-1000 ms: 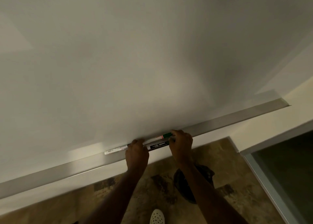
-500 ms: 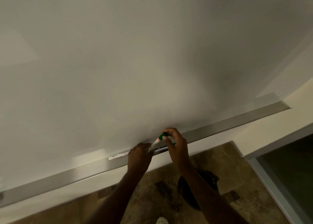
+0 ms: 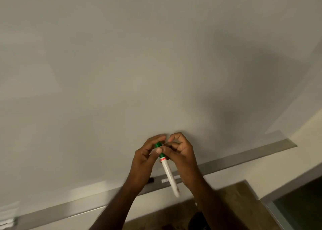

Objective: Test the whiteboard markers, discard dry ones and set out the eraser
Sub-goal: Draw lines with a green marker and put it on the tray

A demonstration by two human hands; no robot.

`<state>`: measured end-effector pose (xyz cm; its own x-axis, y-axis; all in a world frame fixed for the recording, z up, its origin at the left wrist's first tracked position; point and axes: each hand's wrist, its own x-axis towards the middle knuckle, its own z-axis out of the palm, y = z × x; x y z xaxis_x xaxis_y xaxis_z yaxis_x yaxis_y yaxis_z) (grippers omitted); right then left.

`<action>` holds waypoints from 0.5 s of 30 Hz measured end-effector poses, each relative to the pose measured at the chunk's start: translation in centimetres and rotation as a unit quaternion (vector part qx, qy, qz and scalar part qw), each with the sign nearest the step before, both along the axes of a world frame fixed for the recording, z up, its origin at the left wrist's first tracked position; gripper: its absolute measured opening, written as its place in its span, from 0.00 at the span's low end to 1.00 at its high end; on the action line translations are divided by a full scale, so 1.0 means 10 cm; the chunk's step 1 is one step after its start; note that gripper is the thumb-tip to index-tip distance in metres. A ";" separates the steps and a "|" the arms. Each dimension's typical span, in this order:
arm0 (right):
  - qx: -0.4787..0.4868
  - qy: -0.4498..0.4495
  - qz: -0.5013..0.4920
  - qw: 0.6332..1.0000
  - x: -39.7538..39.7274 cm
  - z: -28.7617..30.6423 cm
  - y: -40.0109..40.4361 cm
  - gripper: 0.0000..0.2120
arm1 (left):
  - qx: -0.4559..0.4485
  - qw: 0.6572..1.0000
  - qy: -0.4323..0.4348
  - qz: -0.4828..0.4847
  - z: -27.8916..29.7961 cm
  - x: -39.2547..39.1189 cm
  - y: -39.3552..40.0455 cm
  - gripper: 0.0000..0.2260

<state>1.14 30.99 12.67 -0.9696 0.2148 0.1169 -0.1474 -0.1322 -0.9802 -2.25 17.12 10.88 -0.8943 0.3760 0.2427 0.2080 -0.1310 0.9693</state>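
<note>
A white marker with a green cap (image 3: 168, 170) is held up in front of the whiteboard (image 3: 122, 73), cap end up and barrel slanting down to the right. My left hand (image 3: 148, 157) pinches the green cap from the left. My right hand (image 3: 181, 153) grips the marker just below the cap. On the grey tray (image 3: 244, 157) under the board lie a black marker (image 3: 150, 180) and a white marker (image 3: 169, 179), both partly hidden by my arms. No eraser is in view.
The tray runs along the whiteboard's lower edge, with a cream wall strip (image 3: 261, 175) below it. Brown floor (image 3: 235, 203) shows at the bottom right, beside a dark glass panel with a metal frame (image 3: 282, 212).
Both hands have risen from the tray with the green-capped marker. It was lying in the tray, then tilted up, and now is held upright between both hands. The view has zoomed closer.
</note>
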 end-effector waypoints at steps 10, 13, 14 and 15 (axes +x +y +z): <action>-0.070 0.036 0.128 0.989 -0.03 1.09 -0.69 0.05 | 0.172 0.982 -0.021 0.079 1.01 0.17 -0.62 0.17; -0.160 0.072 0.204 0.963 0.00 1.23 -0.90 0.06 | 0.259 0.956 -0.028 0.137 1.32 0.23 -0.80 0.15; -0.178 0.091 0.220 0.955 0.02 1.26 -0.97 0.08 | 0.280 0.947 -0.031 0.151 1.42 0.26 -0.86 0.14; -0.184 0.113 0.229 0.949 0.03 1.30 -1.05 0.10 | 0.298 0.941 -0.032 0.160 1.51 0.27 -0.92 0.14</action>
